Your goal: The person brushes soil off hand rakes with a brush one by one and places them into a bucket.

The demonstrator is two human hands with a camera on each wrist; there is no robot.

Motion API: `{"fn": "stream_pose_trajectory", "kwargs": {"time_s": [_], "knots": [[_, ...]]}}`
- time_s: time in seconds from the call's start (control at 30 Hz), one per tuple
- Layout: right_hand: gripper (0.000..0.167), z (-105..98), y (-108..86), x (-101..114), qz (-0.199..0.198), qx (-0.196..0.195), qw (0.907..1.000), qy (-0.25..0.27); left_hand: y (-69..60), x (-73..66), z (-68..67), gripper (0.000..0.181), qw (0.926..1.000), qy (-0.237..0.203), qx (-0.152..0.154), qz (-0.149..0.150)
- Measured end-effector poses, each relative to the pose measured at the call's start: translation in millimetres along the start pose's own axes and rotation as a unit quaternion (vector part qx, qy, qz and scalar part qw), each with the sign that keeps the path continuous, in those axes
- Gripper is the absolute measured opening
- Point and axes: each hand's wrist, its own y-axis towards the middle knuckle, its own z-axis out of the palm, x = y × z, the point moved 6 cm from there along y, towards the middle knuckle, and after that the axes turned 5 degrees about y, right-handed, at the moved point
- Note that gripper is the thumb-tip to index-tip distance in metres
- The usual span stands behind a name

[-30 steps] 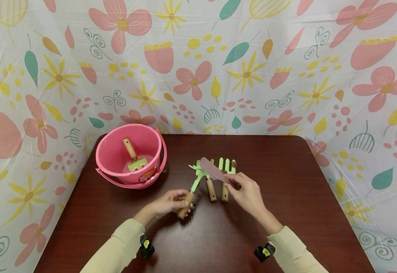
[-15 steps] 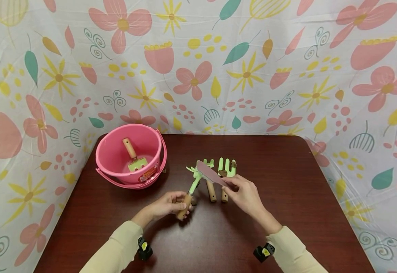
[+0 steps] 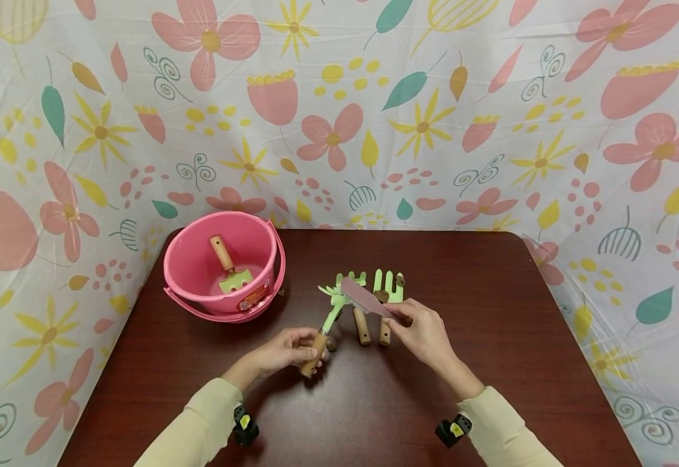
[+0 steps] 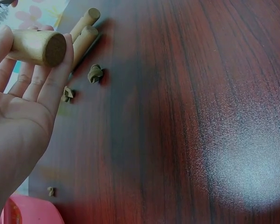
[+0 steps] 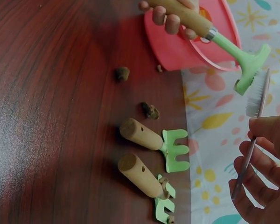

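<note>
My left hand holds a small green hand rake by its wooden handle, tines raised off the table. In the left wrist view the handle's end lies between thumb and fingers. My right hand pinches a brush with a mauve back and white bristles. Those bristles are against or very close to the rake's green head. Beyond the hands, a green rake and a green fork, both wooden-handled, lie on the table, brown clumps on the fork.
A pink bucket stands at the back left with a green wooden-handled tool inside. Small brown clumps lie on the dark wooden table. A flower-patterned cloth hangs behind and at both sides.
The brush has moved slightly left and toward me, then back a little to the right, along the rake's head. The rake's head has tipped a little left and lower. Both hands keep their holds.
</note>
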Motion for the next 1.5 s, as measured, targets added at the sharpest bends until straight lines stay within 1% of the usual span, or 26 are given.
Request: {"fn": "stream_pose_trajectory", "kwargs": {"time_s": [0.27, 0.43, 0.57, 0.73, 0.87, 1.07, 1.23, 1.3, 1.4, 1.5], "knots": [[0.024, -1, -3.9, -5, 0.012, 0.005, 0.9999, 0.002, -1.5, -3.6, 1.4, 0.035, 0.9998, 0.016, 0.003, 0.006], [0.024, -2, -5.5, -8, 0.016, 0.001, 0.9999, -0.001, -1.8, -4.7, 1.9, 0.037, 0.9998, 0.017, 0.004, 0.012], [0.023, -2, -6.5, -10, 0.02, 0.001, 0.9998, -0.002, -2.2, -5.1, 1.1, 0.041, 0.9998, 0.018, -0.001, 0.013], [0.023, -2, -7.7, -15, 0.024, 0.005, 0.9996, -0.01, -2.7, -5.8, 1.0, 0.035, 0.9996, 0.026, -0.009, 0.008], [0.025, -4, -7.8, -17, 0.024, 0.002, 0.9996, -0.014, -3.2, -6.0, 1.6, 0.033, 0.9994, 0.031, -0.008, 0.009], [0.024, -6, -5.4, -9, 0.005, -0.007, 1.0, 0.001, -1.3, -3.5, 0.9, 0.037, 0.9993, 0.035, -0.005, 0.01], [0.025, -3, -1.8, 5, -0.022, 0.005, 0.9995, 0.021, 1.8, -1.3, 1.7, 0.041, 0.999, 0.044, 0.006, 0.01], [0.025, -3, -0.4, 9, -0.026, 0.013, 0.9992, 0.027, 2.6, -0.5, 1.6, 0.041, 0.9987, 0.049, 0.007, 0.009], [0.025, -3, 1.0, 11, -0.025, 0.019, 0.999, 0.031, 2.9, 0.5, 1.5, 0.04, 0.9985, 0.054, 0.004, 0.009], [0.025, -4, 1.4, 8, -0.012, 0.022, 0.9993, 0.028, 2.1, 0.2, 2.2, 0.039, 0.9981, 0.06, 0.004, 0.012]]}}
